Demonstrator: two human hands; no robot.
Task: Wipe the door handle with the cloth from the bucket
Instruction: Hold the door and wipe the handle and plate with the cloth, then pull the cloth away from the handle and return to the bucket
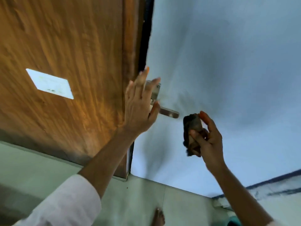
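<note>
A metal lever door handle (169, 113) sticks out from the edge of a brown wooden door (68, 51); its backplate (155, 92) is partly hidden behind my left hand. My left hand (140, 105) rests flat against the door's edge, fingers spread, thumb touching the base of the lever. My right hand (206, 137) is a short way right of and below the lever's tip, closed around a dark, bunched cloth (191, 131). The cloth does not touch the handle. The bucket is out of view.
A pale blue wall (228, 62) fills the right side. A white card (50, 84) is stuck on the door. Below is a light tiled floor (146, 201) with a bare foot (158, 217) and a teal object (233, 223) at the bottom edge.
</note>
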